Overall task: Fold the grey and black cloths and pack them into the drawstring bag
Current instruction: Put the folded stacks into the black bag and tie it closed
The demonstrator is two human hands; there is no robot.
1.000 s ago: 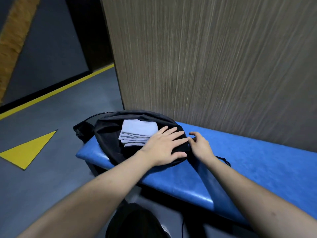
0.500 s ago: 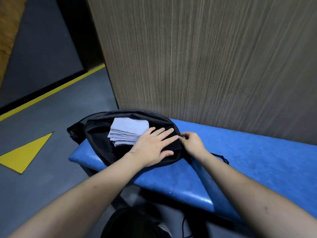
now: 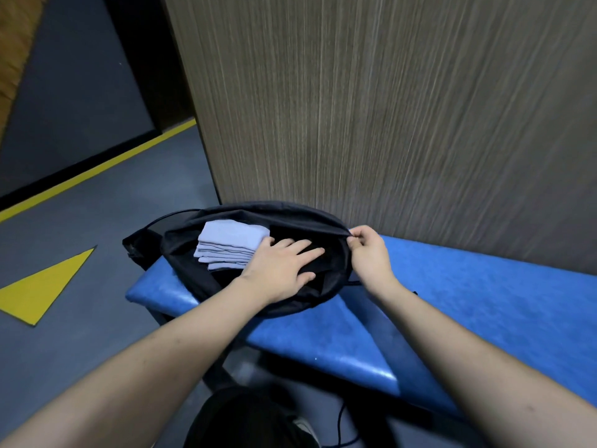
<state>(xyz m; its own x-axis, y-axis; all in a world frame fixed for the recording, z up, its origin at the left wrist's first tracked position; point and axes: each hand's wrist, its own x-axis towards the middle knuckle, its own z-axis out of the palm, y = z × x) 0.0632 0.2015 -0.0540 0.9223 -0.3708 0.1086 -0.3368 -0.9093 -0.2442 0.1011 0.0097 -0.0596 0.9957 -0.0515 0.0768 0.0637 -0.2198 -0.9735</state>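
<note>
One bag [image 3: 258,215], black, lies open at the middle of the frame. One stack of grey cloths [image 3: 229,248] sits in its mouth; the folded edges show several layers, but I cannot count the cloths for sure. One black cloth [image 3: 329,263] seems to lie beside the stack, hard to tell apart from the dark lining. Two hands: the left hand [image 3: 284,270] at the centre, the right hand [image 3: 368,253] just right of it. One blue table [image 3: 452,305] runs to the right edge. One yellow triangle [image 3: 42,286] marks the floor at the left, and one yellow line [image 3: 97,171] runs above it.
</note>
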